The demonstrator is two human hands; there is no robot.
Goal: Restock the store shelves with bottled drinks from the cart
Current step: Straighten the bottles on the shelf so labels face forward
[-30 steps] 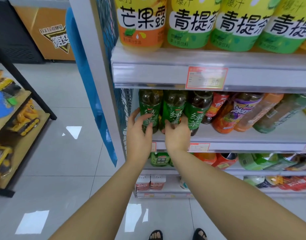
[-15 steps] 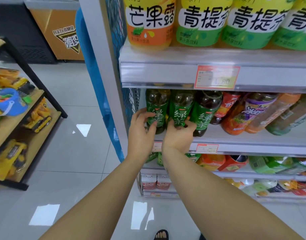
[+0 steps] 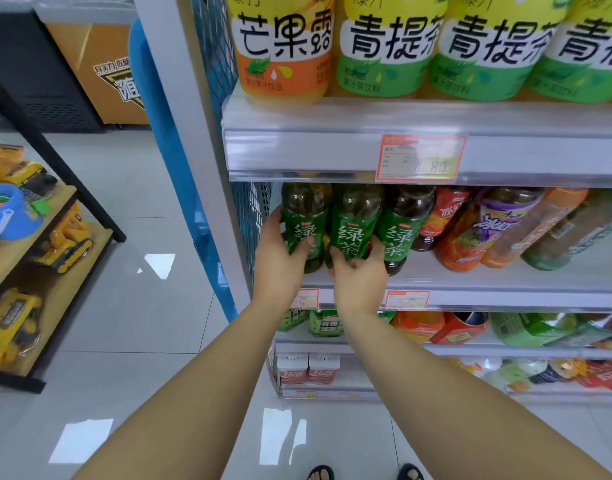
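**Trainee:** Starting nearest the camera, what are the hands doing?

**Lead:** Both arms are reaching forward to the middle shelf point(image 3: 505, 294). The left hand point(image 3: 280, 261) is gripping the leftmost green tea bottle point(image 3: 306, 220), with the thumb lying across the label front and the fingers wrapping round its left side. The right hand point(image 3: 358, 275) is holding the middle green tea bottle point(image 3: 355, 223) low down, thumb and fingers curling round its lower part.

**Trainee:** Where are those two bottles sitting?

**Lead:** Both are standing upright, side by side, at the front left end of the middle shelf, just beside the mesh side panel point(image 3: 252, 209). A third green tea bottle point(image 3: 403, 226) is standing just to their right, with no hand on it.

**Trainee:** How far along is the restocking?

**Lead:** Judging from this view, the green tea row is filling at the front, and the step in hand looks like seating or squaring these two. Further right, the red and orange bottles point(image 3: 460, 237) are appearing to lean, possibly a lens effect, and bare shelf is showing in front of them, so that section probably needs stock or straightening. Above, the large juice bottles point(image 3: 387, 46) are filling the upper shelf across the view. The cart is not showing anywhere, so the stock left to place cannot be judged.
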